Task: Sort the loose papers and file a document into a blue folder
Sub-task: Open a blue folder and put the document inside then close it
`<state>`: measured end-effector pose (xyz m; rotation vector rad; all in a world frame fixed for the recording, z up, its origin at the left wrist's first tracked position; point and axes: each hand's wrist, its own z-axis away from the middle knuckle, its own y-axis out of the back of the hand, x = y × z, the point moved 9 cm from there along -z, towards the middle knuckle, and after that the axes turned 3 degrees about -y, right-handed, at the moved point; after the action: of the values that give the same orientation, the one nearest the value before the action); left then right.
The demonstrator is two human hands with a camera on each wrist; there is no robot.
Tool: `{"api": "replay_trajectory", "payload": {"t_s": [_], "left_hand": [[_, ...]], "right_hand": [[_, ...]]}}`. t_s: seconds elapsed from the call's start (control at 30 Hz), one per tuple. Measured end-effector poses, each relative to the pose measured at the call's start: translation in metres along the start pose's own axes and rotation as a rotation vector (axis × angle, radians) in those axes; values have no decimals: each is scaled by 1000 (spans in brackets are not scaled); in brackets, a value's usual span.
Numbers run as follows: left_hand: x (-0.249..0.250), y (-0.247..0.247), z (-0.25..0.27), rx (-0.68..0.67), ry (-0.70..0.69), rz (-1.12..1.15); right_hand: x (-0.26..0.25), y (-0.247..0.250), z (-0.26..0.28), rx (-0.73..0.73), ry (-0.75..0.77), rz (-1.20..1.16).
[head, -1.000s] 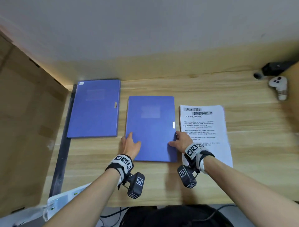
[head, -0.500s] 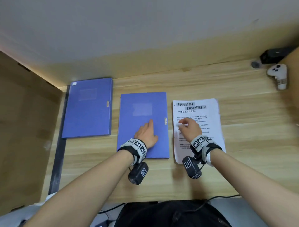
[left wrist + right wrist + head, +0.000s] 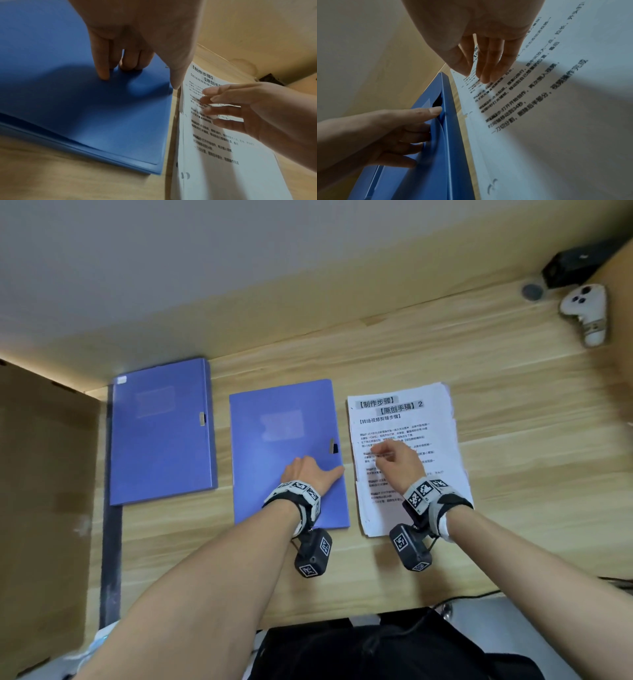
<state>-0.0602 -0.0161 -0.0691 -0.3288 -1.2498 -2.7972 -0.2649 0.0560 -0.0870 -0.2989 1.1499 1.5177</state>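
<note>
A blue folder [image 3: 284,440] lies shut in the middle of the wooden desk [image 3: 513,440], its clasp [image 3: 333,446] on the right edge. My left hand [image 3: 310,474] rests on its lower right part. The fingers [image 3: 102,70] are curled onto the cover and the thumb [image 3: 435,111] hooks the cover's right edge, which bows slightly. A stack of printed papers [image 3: 411,419] lies just right of the folder. My right hand [image 3: 380,451] hovers over the stack's middle, its straight fingers [image 3: 221,109] touching the top sheet [image 3: 556,108].
A second blue folder [image 3: 161,433] lies shut at the left. A brown cardboard panel [image 3: 44,491] and a dark strip [image 3: 111,542] bound the desk's left side. At the far right corner are a white controller [image 3: 587,309] and a black device [image 3: 575,265].
My left hand slid from the folder's lower left corner to its right edge. My right hand left the folder's right edge and moved onto the papers.
</note>
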Motion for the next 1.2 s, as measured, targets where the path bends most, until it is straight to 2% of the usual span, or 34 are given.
{"api": "replay_trajectory", "payload": {"t_s": [0.3,0.4,0.53,0.63,0.8,0.9,1.03,1.2], "left_hand": [[3,10,6,37,55,105],[8,21,11,55,33,157],[4,47,30,89,-1,349],[-9,70,52,112,-39,590],[-42,112,82,158,-72,907],[-57,143,99,191,-124,800],[-83,183,111,337,-146,417],[-129,221,111,435,-12,63]], "right_hand": [[-22,-3,2,-98,31,84],[-36,-3,-2,-127,65,129],[-51,-8,-2,-160,103,189],[-69,-21,1,-177,127,224],[-116,-68,10,-315,262,358],[-133,-92,16,-392,242,505],[-135,-104,22,-461,160,706],[-131,-103,24,-457,186,799]]}}
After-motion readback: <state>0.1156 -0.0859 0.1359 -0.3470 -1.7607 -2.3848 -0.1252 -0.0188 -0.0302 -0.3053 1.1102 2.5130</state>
